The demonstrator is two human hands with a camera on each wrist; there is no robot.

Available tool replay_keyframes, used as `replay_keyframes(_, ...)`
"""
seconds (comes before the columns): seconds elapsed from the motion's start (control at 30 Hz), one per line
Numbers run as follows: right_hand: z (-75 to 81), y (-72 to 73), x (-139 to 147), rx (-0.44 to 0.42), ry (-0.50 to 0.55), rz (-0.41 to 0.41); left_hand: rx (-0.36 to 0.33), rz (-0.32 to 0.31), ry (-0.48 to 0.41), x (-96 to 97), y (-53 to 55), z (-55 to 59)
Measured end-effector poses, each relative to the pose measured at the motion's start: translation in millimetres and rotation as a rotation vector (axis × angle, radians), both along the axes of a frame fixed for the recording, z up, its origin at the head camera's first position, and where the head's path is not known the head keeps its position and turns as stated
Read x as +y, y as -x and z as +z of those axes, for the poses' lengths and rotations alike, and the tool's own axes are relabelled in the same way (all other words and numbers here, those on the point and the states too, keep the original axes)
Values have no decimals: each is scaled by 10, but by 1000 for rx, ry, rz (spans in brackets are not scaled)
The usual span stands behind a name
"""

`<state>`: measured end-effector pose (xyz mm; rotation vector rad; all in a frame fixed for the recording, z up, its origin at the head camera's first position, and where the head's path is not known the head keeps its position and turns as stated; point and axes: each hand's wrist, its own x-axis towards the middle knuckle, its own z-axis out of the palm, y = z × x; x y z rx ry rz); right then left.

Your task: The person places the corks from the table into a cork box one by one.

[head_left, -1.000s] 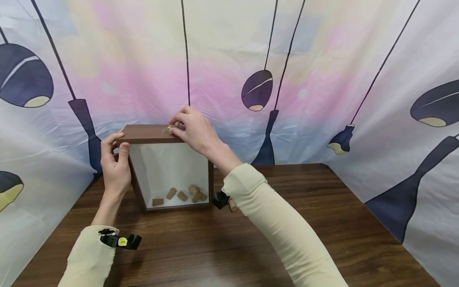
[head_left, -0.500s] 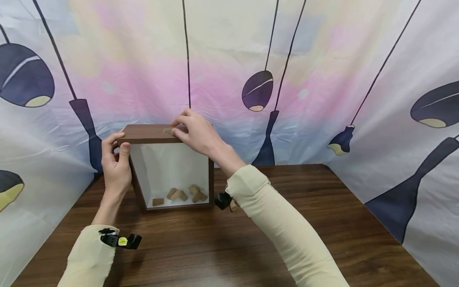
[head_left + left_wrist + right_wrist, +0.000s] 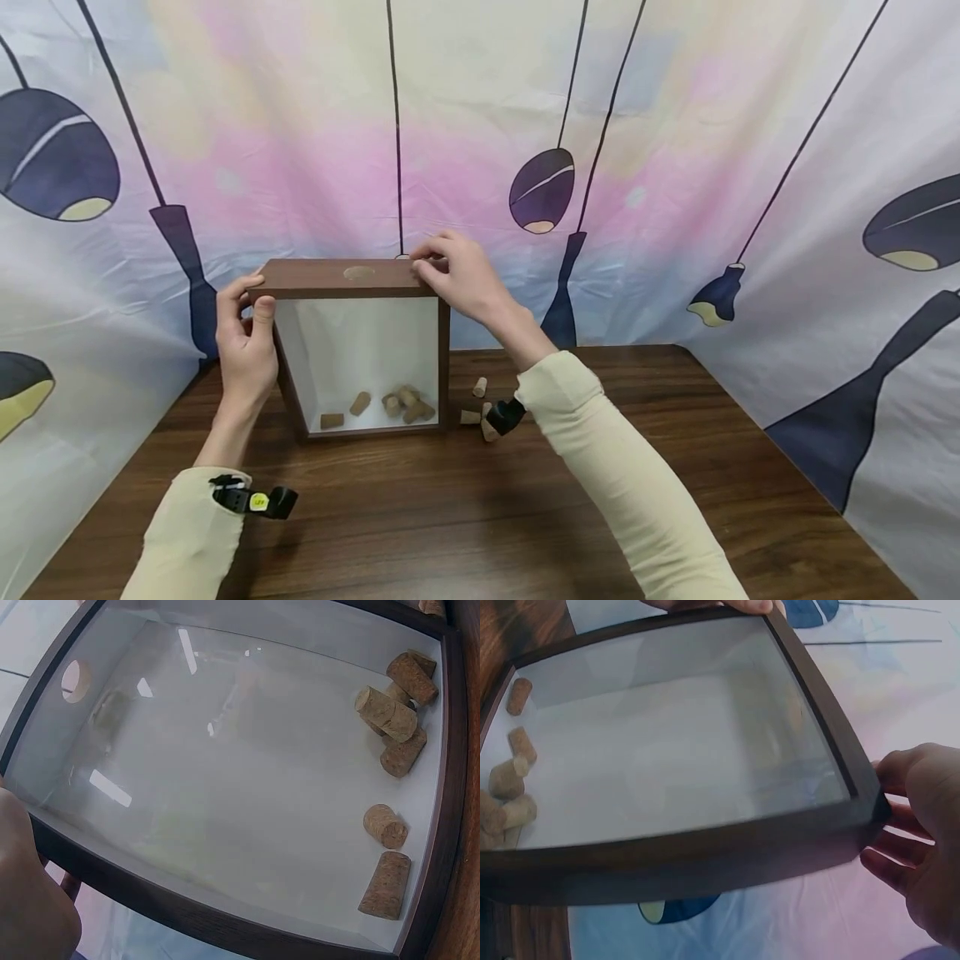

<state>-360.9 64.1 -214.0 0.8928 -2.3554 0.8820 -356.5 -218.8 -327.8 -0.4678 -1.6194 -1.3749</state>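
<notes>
A dark wooden shadow box (image 3: 348, 279) with a clear front stands upright on the table; a round hole (image 3: 359, 272) pierces its top. Through the front I see several corks (image 3: 384, 889) lying on the box's floor, most bunched at the right end. My left hand (image 3: 246, 346) grips the upper left corner, thumb on the front edge and fingers at the back. Over the top right corner is my right hand (image 3: 461, 275), fingers loosely bent, with no cork visible in it. In the right wrist view its fingers are close to the frame's corner; contact is unclear.
Several loose corks (image 3: 480, 387) lie on the table just right of the box, partly behind the right wrist camera (image 3: 506, 415). The wood-grain table (image 3: 600, 467) extends to the right and front. A printed curtain (image 3: 465, 100) hangs behind and at both sides.
My right hand has left the hole and moved right along the top. A cork dropped inside, blurred mid-way, and the pile at the right shifted. The left hand keeps its grip.
</notes>
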Motion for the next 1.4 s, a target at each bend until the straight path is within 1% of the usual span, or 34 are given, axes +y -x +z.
replay_keyframes(0.1,-30,32,114,18,15,-30,1,-3,-3,8,3,1)
replay_keyframes(0.27,-101,68,286,19,64,-86,-4,-1,1,24,-1,5)
replay_keyframes(0.47,-268,104,426,7,69,-139,10,-5,-7,18,1,2)
replay_keyframes(0.6,-426,130,510,-28,62,-143,10,-8,-3,5,13,-17)
replay_keyframes(0.77,-634,176,606,-66,52,-129,24,-17,-11,-7,27,-35)
replay_keyframes(1.0,-940,229,698,-124,22,-121,26,-11,-1,-9,20,-23)
replay_keyframes(1.2,-1277,266,741,-202,-2,-114,23,-16,-10,-11,4,-26)
replay_keyframes(1.4,-1529,261,774,-285,-24,-143,22,-11,-4,1,-12,-12)
